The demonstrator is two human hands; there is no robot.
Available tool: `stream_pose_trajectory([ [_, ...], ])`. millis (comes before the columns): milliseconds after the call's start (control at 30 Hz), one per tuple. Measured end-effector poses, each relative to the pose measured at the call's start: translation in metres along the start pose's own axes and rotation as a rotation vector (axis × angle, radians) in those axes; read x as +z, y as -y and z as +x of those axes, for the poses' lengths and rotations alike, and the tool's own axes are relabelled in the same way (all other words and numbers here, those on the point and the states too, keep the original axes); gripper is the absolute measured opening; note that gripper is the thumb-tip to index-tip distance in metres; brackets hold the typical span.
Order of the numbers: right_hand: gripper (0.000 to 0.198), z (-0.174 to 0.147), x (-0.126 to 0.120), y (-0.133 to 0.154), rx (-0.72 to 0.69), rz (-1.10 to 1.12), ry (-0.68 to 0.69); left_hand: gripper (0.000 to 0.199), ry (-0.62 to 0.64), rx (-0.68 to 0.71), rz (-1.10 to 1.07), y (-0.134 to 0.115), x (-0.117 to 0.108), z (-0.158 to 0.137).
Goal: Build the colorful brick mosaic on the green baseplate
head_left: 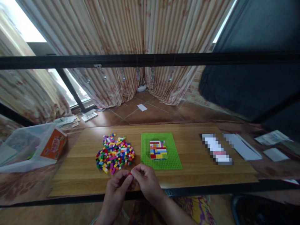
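My left hand [118, 185] and my right hand [145, 181] meet fingertip to fingertip over the front edge of the table. Pinched between them is a small red toy brick [130, 173], mostly covered by the fingers. Just beyond my left hand spreads a loose pile of toy bricks [116, 153] in many colours. A green baseplate [174, 156] lies flat beyond my right hand. On its middle sits a block built of bricks [158, 150] in red, yellow, white, blue and other colours.
At the left stands a clear plastic box [30, 137] with an orange label [54, 144]. The wooden tabletop [192, 175] carries a blurred-out flat object [217, 149] on the right, with white papers [248, 147] beside it. A dark bar [150, 60] crosses in front of the curtains [112, 31].
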State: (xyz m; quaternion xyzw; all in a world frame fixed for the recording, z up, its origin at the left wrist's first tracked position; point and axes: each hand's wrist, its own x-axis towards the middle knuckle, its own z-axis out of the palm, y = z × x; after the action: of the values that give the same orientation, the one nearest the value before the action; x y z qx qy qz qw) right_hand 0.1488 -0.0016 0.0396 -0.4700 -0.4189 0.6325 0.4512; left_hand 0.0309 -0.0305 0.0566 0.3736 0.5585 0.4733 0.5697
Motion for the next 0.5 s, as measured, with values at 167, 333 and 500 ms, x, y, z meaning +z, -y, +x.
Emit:
stream_pose_trajectory([
  [167,0.032,-0.002,0.001,-0.002,0.138,0.172,0.058,0.024,0.069,-0.015,-0.074,0.007,-0.001,-0.001],
  [333,0.026,0.002,-0.008,-0.007,-0.006,-0.123,-0.007,0.025,-0.046,0.041,0.132,0.019,-0.01,0.004],
  [500,0.021,0.019,-0.016,-0.004,-0.313,-0.842,-0.016,0.015,-0.305,0.202,0.683,0.026,-0.025,0.012],
])
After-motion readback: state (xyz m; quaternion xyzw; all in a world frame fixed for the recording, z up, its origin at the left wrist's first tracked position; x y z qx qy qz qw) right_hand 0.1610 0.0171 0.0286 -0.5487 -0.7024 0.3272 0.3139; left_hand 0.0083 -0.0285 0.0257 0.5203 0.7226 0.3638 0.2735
